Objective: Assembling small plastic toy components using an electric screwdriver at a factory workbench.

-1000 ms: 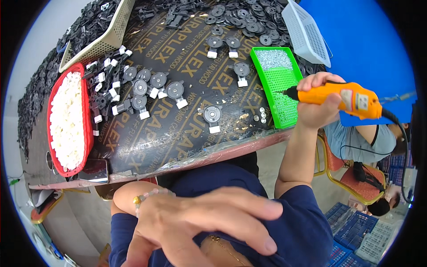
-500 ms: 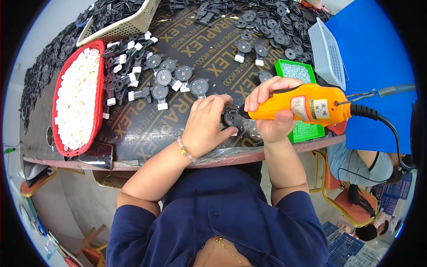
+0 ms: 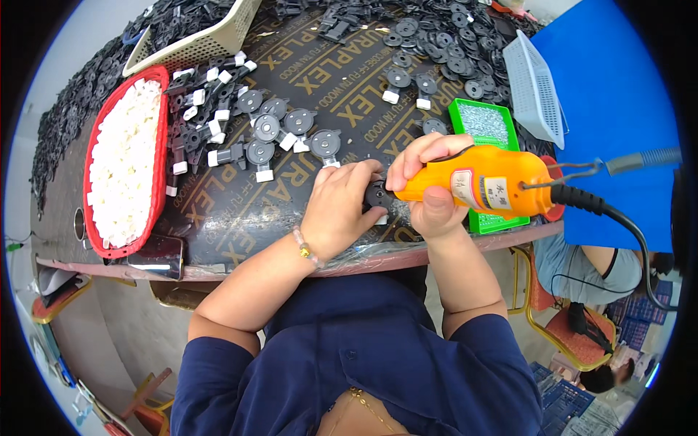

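My left hand (image 3: pixel 336 208) presses a round black plastic part (image 3: pixel 376 195) against the table, thumb and fingers closed about its edge. A small white piece (image 3: pixel 382 219) shows at the part's near side. In my right hand (image 3: pixel 434 207) I grip an orange electric screwdriver (image 3: pixel 483 178), held nearly level and pointing left. Its dark nose meets the black part near the middle; the bit's exact contact is hidden. A black cord and a hanging spring join the screwdriver's rear end. Partly beneath the screwdriver lies a green tray (image 3: pixel 455 110) of small silver screws (image 3: pixel 483 122).
Left stands a red basket (image 3: pixel 164 102) of white pieces, with a phone (image 3: pixel 166 256) beside it. Several round black assemblies with white ends (image 3: pixel 259 152) lie ahead. Heaped black parts (image 3: pixel 454 47), a beige basket (image 3: pixel 196 49) and a grey basket (image 3: pixel 534 91) are farther off.
The screwdriver and my right hand have shifted slightly left, its nose coming further over the black part. My left hand stays on the part.
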`<state>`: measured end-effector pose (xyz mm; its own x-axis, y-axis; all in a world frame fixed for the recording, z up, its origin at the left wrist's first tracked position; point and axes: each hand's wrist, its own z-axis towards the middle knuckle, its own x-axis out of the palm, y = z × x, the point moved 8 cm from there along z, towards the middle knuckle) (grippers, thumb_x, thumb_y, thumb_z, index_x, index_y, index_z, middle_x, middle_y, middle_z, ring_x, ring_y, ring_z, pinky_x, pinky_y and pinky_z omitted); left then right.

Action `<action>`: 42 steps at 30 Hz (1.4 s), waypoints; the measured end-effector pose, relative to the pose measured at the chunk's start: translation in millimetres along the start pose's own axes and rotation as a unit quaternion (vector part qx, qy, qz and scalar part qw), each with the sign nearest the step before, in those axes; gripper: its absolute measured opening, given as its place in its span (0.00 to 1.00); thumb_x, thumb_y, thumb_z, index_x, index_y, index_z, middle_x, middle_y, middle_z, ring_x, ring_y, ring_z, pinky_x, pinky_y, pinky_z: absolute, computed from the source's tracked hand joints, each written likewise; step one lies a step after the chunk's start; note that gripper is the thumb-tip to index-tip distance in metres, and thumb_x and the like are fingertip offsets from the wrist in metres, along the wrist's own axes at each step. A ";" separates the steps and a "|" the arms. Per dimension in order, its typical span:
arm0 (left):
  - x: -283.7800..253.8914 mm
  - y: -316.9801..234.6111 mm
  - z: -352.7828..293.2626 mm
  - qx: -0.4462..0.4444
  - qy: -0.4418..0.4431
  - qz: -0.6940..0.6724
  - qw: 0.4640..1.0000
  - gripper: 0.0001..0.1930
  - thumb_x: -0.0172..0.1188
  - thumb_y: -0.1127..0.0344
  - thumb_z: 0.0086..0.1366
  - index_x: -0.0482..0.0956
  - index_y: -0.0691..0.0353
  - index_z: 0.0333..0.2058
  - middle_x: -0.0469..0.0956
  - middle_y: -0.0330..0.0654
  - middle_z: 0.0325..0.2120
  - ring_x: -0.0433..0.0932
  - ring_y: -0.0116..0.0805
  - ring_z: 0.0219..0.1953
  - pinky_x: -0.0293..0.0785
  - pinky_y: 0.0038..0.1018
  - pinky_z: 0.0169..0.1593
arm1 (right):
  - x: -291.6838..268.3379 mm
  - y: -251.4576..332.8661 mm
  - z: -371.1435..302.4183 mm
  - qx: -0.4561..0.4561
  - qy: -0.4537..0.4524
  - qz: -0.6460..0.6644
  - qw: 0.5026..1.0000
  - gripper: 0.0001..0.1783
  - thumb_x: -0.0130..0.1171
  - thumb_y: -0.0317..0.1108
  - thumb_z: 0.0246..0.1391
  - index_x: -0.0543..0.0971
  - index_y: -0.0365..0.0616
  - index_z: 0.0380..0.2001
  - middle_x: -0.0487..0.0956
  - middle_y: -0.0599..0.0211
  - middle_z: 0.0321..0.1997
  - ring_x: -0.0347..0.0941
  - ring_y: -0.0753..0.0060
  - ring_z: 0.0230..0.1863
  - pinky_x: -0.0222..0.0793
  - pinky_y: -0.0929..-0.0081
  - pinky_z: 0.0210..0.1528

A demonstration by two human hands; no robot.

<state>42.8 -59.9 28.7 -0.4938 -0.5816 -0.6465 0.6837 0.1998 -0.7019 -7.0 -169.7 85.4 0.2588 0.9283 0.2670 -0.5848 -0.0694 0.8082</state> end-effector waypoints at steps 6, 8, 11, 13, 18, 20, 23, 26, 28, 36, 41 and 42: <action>-2.6 0.0 -5.4 0.030 -0.021 0.031 0.999 0.33 0.77 0.68 0.48 0.72 0.58 0.53 0.82 0.40 0.44 0.78 0.41 0.53 0.65 0.39 0.57 | -54.4 28.7 -0.8 -0.049 -0.096 0.031 0.994 0.33 0.68 0.62 0.56 0.68 0.48 0.47 0.70 0.64 0.33 0.72 0.70 0.28 0.75 0.69 0.31; 0.0 -1.2 -5.9 0.030 -0.011 0.031 0.999 0.33 0.77 0.67 0.48 0.72 0.59 0.53 0.82 0.40 0.45 0.75 0.42 0.57 0.65 0.41 0.58 | -93.1 58.4 2.4 -0.117 -0.125 -0.020 0.985 0.29 0.67 0.58 0.58 0.69 0.48 0.47 0.70 0.65 0.33 0.71 0.70 0.28 0.74 0.70 0.30; 4.7 -3.9 -2.8 0.043 -0.016 0.054 0.998 0.32 0.76 0.67 0.49 0.73 0.58 0.54 0.82 0.40 0.47 0.71 0.46 0.62 0.62 0.46 0.62 | -151.7 89.1 -4.0 -0.152 -0.211 -0.155 0.953 0.23 0.65 0.50 0.61 0.69 0.47 0.47 0.70 0.66 0.32 0.71 0.70 0.28 0.72 0.72 0.30; 8.4 -6.4 -1.3 0.043 -0.010 0.061 0.997 0.32 0.76 0.67 0.49 0.73 0.58 0.54 0.82 0.39 0.47 0.71 0.46 0.63 0.62 0.46 0.62 | -176.8 86.8 -10.2 -0.138 -0.232 -0.189 0.944 0.21 0.63 0.46 0.62 0.69 0.46 0.46 0.71 0.66 0.32 0.71 0.70 0.28 0.72 0.71 0.30; 12.1 -3.3 -2.0 0.035 0.008 0.083 0.996 0.32 0.75 0.65 0.52 0.74 0.57 0.56 0.81 0.40 0.49 0.67 0.48 0.66 0.57 0.50 0.66 | -197.3 73.2 -22.0 -0.113 -0.264 -0.201 0.937 0.17 0.61 0.41 0.63 0.69 0.43 0.45 0.72 0.65 0.31 0.72 0.70 0.27 0.74 0.70 0.30; 13.4 -3.2 -2.0 0.036 0.012 0.080 0.996 0.32 0.76 0.63 0.52 0.74 0.57 0.56 0.80 0.40 0.50 0.66 0.49 0.67 0.55 0.51 0.68 | -200.0 72.5 -23.1 -0.115 -0.270 -0.204 0.934 0.17 0.61 0.41 0.63 0.69 0.43 0.44 0.72 0.66 0.31 0.72 0.71 0.27 0.74 0.70 0.29; 11.5 -7.6 -1.9 0.047 0.005 0.093 0.995 0.32 0.76 0.63 0.52 0.75 0.57 0.55 0.80 0.41 0.51 0.65 0.50 0.68 0.54 0.51 0.68 | -200.6 71.7 -24.4 -0.114 -0.274 -0.200 0.934 0.16 0.61 0.40 0.63 0.69 0.43 0.45 0.72 0.66 0.31 0.72 0.71 0.27 0.74 0.70 0.29; 11.1 -9.5 -1.7 0.048 -0.003 0.088 0.995 0.31 0.76 0.63 0.52 0.76 0.57 0.55 0.79 0.40 0.53 0.65 0.50 0.68 0.54 0.51 0.68 | -199.8 70.6 -25.2 -0.111 -0.265 -0.191 0.939 0.16 0.61 0.39 0.64 0.68 0.43 0.46 0.72 0.66 0.31 0.72 0.71 0.28 0.74 0.70 0.30; 11.3 -10.4 -2.2 0.050 -0.001 0.091 0.995 0.31 0.75 0.63 0.52 0.76 0.57 0.55 0.79 0.40 0.54 0.64 0.51 0.68 0.53 0.50 0.69 | -199.5 69.6 -25.6 -0.110 -0.257 -0.189 0.941 0.16 0.60 0.38 0.64 0.68 0.44 0.47 0.72 0.66 0.32 0.72 0.70 0.28 0.74 0.70 0.30; 5.5 -11.3 -2.6 0.050 -0.009 0.087 0.995 0.29 0.75 0.61 0.53 0.77 0.56 0.55 0.79 0.39 0.54 0.64 0.50 0.69 0.52 0.50 0.69 | -171.7 94.6 -20.2 -0.126 -0.244 -0.156 0.949 0.24 0.63 0.50 0.61 0.68 0.45 0.47 0.71 0.65 0.32 0.72 0.70 0.28 0.73 0.70 0.30; 3.1 -16.2 -1.8 0.079 -0.028 0.072 0.994 0.23 0.74 0.61 0.54 0.81 0.53 0.50 0.79 0.37 0.51 0.66 0.48 0.67 0.54 0.50 0.68 | -90.5 99.8 -15.1 -0.136 -0.111 -0.044 0.984 0.37 0.62 0.69 0.57 0.67 0.47 0.49 0.70 0.64 0.34 0.72 0.70 0.28 0.74 0.70 0.30; 2.0 -13.2 -3.5 0.072 -0.031 0.077 0.994 0.23 0.74 0.61 0.54 0.81 0.53 0.50 0.79 0.37 0.51 0.66 0.48 0.67 0.54 0.50 0.68 | -78.1 92.6 -16.0 -0.133 -0.107 -0.037 0.985 0.37 0.62 0.69 0.57 0.67 0.47 0.49 0.70 0.64 0.34 0.72 0.70 0.28 0.74 0.70 0.30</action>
<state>30.9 -61.0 35.6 -0.3465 -0.6010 -0.7203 0.8207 0.1777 -0.5430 -93.7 -242.7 131.0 0.4475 0.8273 0.3397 -0.7315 0.1201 0.6712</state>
